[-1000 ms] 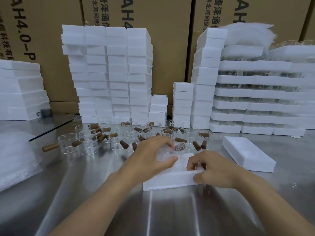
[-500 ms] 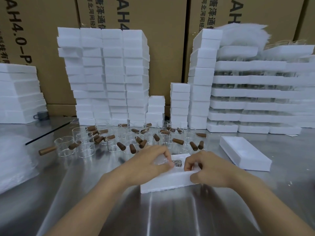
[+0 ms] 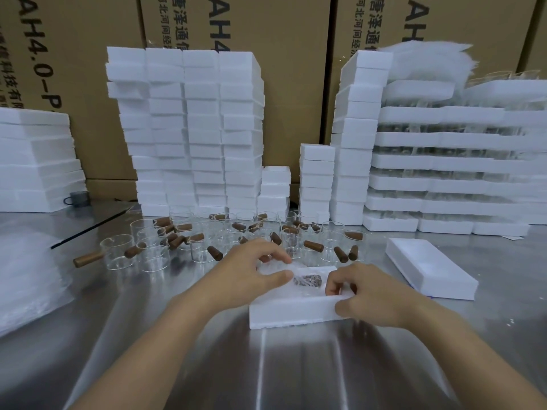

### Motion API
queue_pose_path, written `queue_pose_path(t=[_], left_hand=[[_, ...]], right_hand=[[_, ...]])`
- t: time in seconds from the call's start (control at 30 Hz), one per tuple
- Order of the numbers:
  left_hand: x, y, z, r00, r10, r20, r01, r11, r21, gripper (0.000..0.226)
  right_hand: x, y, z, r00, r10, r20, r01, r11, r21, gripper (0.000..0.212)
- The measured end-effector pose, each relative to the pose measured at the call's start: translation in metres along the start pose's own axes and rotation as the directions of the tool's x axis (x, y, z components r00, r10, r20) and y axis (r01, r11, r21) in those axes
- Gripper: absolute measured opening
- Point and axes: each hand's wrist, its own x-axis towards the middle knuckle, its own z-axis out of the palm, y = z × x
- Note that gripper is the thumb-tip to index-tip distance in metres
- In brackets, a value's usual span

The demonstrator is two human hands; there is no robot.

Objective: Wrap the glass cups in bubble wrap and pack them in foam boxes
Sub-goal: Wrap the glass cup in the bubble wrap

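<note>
wrapped cup [image 3: 305, 280] in foam box [image 3: 293, 313] (open)

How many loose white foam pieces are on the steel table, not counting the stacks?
2. One open white foam box, gripped by the right hand; the left hand holds a bubble-wrapped glass cup in it. One flat white foam slab to its right. None looks hidden.

The back is closed off by tall brown cartons [image 3: 296, 99] printed with black lettering, set side by side. A brushed-steel table [image 3: 296, 365] is spread before them, and light is reflected in pale streaks on it.
</note>
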Motion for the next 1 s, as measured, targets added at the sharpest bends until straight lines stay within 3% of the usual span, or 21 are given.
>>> queue_pose_path(t=[0.1,0.17,0.23,0.33,0.4,0.5,0.7,0.77,0.83,0.93,1.0], left_hand=[[-0.001,-0.001,0.006,1.000,0.000,-0.001,0.000,1.000,-0.006,0.024],[0.000,-0.001,0.007,0.999,0.008,-0.041,-0.010,0.998,-0.058,0.020],[0.001,0.000,0.005,0.993,-0.018,-0.115,0.001,0.990,-0.138,0.013],[0.003,-0.003,0.004,0.974,-0.064,-0.217,0.037,0.992,-0.124,0.010],[0.002,-0.005,0.006,0.980,-0.078,-0.184,0.062,0.994,-0.090,0.013],[0.003,-0.008,0.007,0.977,-0.109,-0.182,0.087,0.989,-0.121,0.015],[0.008,-0.010,0.006,0.941,-0.193,-0.278,0.138,0.969,-0.203,0.018],[0.009,-0.010,0.006,0.932,-0.209,-0.298,0.146,0.965,-0.220,0.017],[0.011,-0.011,0.004,0.914,-0.228,-0.336,0.147,0.957,-0.248,0.019],[0.012,-0.007,0.003,0.893,-0.219,-0.394,0.103,0.950,-0.295,0.026],[0.011,-0.003,0.002,0.892,-0.191,-0.410,0.058,0.947,-0.315,0.034]], right_hand=[[0.000,0.003,-0.001,1.000,0.011,-0.006,-0.011,1.000,-0.008,0.007],[-0.002,0.005,-0.004,1.000,0.027,-0.013,-0.026,0.995,0.092,0.005],[-0.002,0.011,-0.009,0.990,0.069,-0.124,-0.037,0.970,0.242,0.013],[0.002,0.037,-0.015,0.870,0.205,-0.448,-0.082,0.957,0.279,0.008],[0.002,0.059,-0.016,0.768,0.328,-0.550,-0.251,0.944,0.212,0.019],[-0.003,0.080,-0.015,0.674,0.508,-0.536,-0.504,0.847,0.169,0.037],[-0.008,0.087,-0.017,0.573,0.646,-0.505,-0.660,0.728,0.183,0.043],[-0.009,0.083,-0.020,0.552,0.635,-0.541,-0.626,0.744,0.234,0.038],[-0.009,0.074,-0.022,0.507,0.547,-0.666,-0.495,0.817,0.295,0.029],[-0.009,0.053,-0.026,0.342,0.375,-0.862,-0.251,0.920,0.301,0.021],[-0.008,0.039,-0.030,0.290,0.310,-0.905,-0.124,0.950,0.286,0.021]])
